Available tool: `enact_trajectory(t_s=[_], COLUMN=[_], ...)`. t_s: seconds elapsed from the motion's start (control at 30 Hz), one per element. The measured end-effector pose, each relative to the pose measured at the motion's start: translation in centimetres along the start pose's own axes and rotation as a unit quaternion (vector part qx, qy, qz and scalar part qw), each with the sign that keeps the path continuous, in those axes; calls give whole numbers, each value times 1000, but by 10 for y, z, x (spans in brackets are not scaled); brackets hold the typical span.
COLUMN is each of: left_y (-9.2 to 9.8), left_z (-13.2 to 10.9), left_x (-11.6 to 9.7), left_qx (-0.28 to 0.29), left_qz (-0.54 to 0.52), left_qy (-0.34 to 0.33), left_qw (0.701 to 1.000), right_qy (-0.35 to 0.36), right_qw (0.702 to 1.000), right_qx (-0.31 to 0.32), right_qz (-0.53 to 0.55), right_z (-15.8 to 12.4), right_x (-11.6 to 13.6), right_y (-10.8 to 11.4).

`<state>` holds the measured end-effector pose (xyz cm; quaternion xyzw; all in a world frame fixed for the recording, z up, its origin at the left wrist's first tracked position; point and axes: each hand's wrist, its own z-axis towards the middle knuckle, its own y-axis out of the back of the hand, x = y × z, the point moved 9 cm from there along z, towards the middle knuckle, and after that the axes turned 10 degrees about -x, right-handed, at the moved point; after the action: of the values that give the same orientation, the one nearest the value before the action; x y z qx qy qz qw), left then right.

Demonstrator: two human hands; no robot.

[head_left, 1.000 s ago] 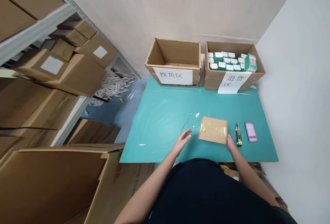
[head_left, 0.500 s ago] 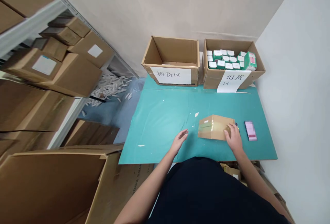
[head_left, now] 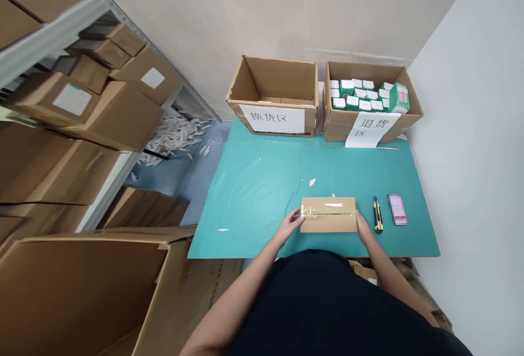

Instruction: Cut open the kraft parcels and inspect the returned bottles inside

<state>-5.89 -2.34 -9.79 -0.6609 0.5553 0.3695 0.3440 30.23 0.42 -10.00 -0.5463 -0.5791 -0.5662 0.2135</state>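
Note:
A small taped cardboard parcel [head_left: 328, 214] lies flat on the teal table [head_left: 262, 181] near its front edge. My left hand [head_left: 291, 221] grips the parcel's left end, fingers curled onto its corner. My right hand [head_left: 362, 226] holds the right end, with the fingers mostly hidden behind the parcel's edge. A seam of clear tape runs across the parcel's top. Just right of my right hand lies a yellow-and-black utility knife [head_left: 377, 214].
A small pink item [head_left: 397, 209] lies right of the knife. At the table's back stand an open labelled carton [head_left: 275, 96] and a second carton [head_left: 370, 102] holding several small green-and-white boxes. Shelves of cartons [head_left: 82, 99] fill the left; a large open carton [head_left: 94, 290] stands at lower left.
The parcel was tipped up on edge by my right hand and now lies flat, turned over and shifted left. My left hand moved from the table onto its left end.

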Motion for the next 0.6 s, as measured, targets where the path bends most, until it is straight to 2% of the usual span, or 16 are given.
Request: enact_trajectory(t_s=[0.03,0.1,0.17,0.2,0.27,0.33,0.43,0.6], left_y=[4,16,29,34,40,42,39,39], left_z=[0,1,0,0,-1,-2,-4,-4], left_x=[0,1,3,3,3,2,0,-3], left_qx=[-11,-39,-63,-71,-81,-82,-79,-79], left_qz=[-1,-3,-8,-11,-13,-13,-15,-12], left_qy=[-7,-7,5,10,13,14,16,20], left_qw=[1000,999,998,997,997,996,997,997], right_qy=[-3,27,118,177,288,355,382,347], right_qw=[1000,998,988,977,947,915,893,905], right_qx=[-5,-44,-83,-82,-25,34,32,-16], right_qz=[-4,-22,-60,-86,-140,-190,-236,-245], right_z=[-4,-12,-23,-31,-49,-65,-69,-46], right_x=[2,17,45,62,90,106,115,104], right_y=[-8,-10,-2,-1,-11,-23,-24,4])
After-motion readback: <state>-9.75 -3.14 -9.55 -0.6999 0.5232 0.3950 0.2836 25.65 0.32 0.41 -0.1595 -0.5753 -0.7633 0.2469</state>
